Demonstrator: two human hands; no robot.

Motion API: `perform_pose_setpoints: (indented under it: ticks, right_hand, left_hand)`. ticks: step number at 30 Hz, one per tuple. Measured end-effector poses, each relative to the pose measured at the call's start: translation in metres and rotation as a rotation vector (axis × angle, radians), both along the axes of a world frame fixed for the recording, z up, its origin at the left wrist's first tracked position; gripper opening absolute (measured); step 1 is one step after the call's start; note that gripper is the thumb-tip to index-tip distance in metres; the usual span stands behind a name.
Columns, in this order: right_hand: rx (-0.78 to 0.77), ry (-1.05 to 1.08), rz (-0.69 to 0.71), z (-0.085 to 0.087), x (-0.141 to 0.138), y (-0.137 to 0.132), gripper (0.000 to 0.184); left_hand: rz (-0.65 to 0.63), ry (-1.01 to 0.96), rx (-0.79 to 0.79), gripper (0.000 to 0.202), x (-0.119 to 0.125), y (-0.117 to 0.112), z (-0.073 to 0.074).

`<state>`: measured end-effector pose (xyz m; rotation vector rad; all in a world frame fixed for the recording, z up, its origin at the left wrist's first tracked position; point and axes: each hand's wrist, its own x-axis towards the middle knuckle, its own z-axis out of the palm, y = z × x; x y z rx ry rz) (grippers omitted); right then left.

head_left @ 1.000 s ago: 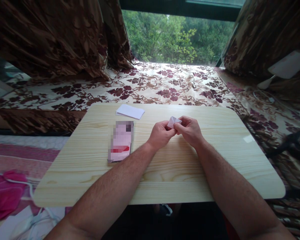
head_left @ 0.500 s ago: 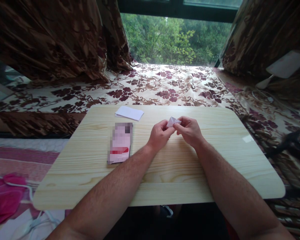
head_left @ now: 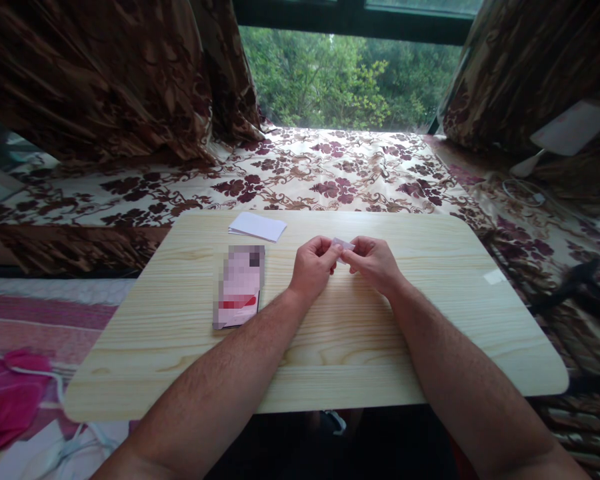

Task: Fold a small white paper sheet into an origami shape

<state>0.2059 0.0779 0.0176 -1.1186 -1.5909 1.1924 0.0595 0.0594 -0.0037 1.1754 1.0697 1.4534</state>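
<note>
A small folded piece of white paper (head_left: 343,244) is pinched between both hands above the light wooden table. My left hand (head_left: 315,265) grips its left side, thumb on top and fingers curled beneath. On the right side, my right hand (head_left: 376,262) holds it with thumb and fingers closed. The fingers cover much of the paper, so its full shape is hidden. A short stack of white paper (head_left: 258,227) lies flat near the table's far left side. Closer to me, left of my hands, rests a phone (head_left: 239,287) with its picture blurred.
The wooden table (head_left: 180,360) has rounded corners. A small white patch (head_left: 495,276) is at its right edge. Beyond it spreads a flowered cloth (head_left: 330,170) under a window. A white lamp (head_left: 573,127) stands at right, and pink fabric (head_left: 10,400) lies at lower left.
The paper's raised, pointed shape has turned flatter and smaller in view. Both thumbs have come closer together over it, and my left hand has shifted slightly left. Phone and stack stay in place.
</note>
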Motion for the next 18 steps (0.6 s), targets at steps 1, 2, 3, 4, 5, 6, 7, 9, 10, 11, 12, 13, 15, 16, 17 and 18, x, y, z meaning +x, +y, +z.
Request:
perform_pose_setpoints:
  ticks: [1, 2, 3, 4, 5, 6, 7, 9, 10, 11, 12, 13, 15, 16, 17, 18]
  right_hand:
    - [-0.001, -0.013, 0.003, 0.0001, -0.0002, -0.0003, 0.031]
    - [0.001, -0.026, 0.004, 0.0001, -0.0004, -0.0007, 0.032]
    - [0.004, -0.038, 0.005, 0.0, -0.0006, -0.0011, 0.032]
    - [0.005, -0.046, 0.005, -0.0002, -0.0007, -0.0015, 0.032]
    - [0.005, -0.048, 0.004, -0.0004, -0.0007, -0.0018, 0.033]
    - [0.005, -0.046, 0.003, -0.0006, -0.0006, -0.002, 0.033]
    - [0.008, -0.041, 0.003, -0.0006, -0.0004, -0.0022, 0.033]
    - [0.019, -0.027, 0.006, -0.0003, 0.0004, -0.0023, 0.032]
    - [0.026, -0.02, 0.011, 0.0001, 0.0008, -0.0023, 0.031]
    - [0.032, -0.015, 0.02, 0.0006, 0.0013, -0.0023, 0.03]
    - [0.036, -0.011, 0.03, 0.0011, 0.0018, -0.0023, 0.03]
    - [0.038, -0.009, 0.037, 0.0016, 0.0022, -0.0023, 0.03]
    - [0.04, -0.013, 0.029, 0.0023, 0.0025, -0.0022, 0.031]
    - [0.039, -0.017, 0.016, 0.0025, 0.0024, -0.0022, 0.032]
    - [0.035, -0.019, 0.004, 0.0025, 0.0023, -0.0021, 0.034]
    - [0.029, -0.017, -0.004, 0.0024, 0.0021, -0.0021, 0.035]
  left_hand:
    - [0.008, -0.006, -0.005, 0.025, -0.0002, 0.0004, -0.0003]
    - [0.015, -0.012, -0.008, 0.025, -0.0003, 0.0007, -0.0006]
    - [0.018, -0.016, -0.009, 0.025, -0.0003, 0.0011, -0.0009]
    - [0.019, -0.019, -0.008, 0.025, -0.0001, 0.0013, -0.0011]
    - [0.018, -0.02, -0.005, 0.025, 0.0001, 0.0015, -0.0013]
    - [0.016, -0.017, -0.001, 0.025, 0.0003, 0.0015, -0.0014]
    - [0.015, -0.011, 0.003, 0.025, 0.0004, 0.0015, -0.0016]
    - [0.008, 0.014, 0.008, 0.025, 0.0001, 0.0011, -0.0018]
    - [-0.001, 0.032, 0.008, 0.026, -0.0002, 0.0008, -0.0019]
    - [-0.014, 0.049, 0.007, 0.027, -0.0007, 0.0006, -0.002]
    - [-0.027, 0.064, 0.006, 0.027, -0.0012, 0.0003, -0.0021]
    - [-0.039, 0.074, 0.004, 0.028, -0.0017, 0.0001, -0.0022]
    - [-0.042, 0.078, 0.005, 0.029, -0.0024, -0.0001, -0.0024]
    - [-0.032, 0.074, 0.007, 0.029, -0.0024, -0.0002, -0.0025]
    - [-0.02, 0.069, 0.009, 0.03, -0.0023, -0.0002, -0.0024]
    - [-0.006, 0.06, 0.011, 0.03, -0.002, -0.0001, -0.0022]
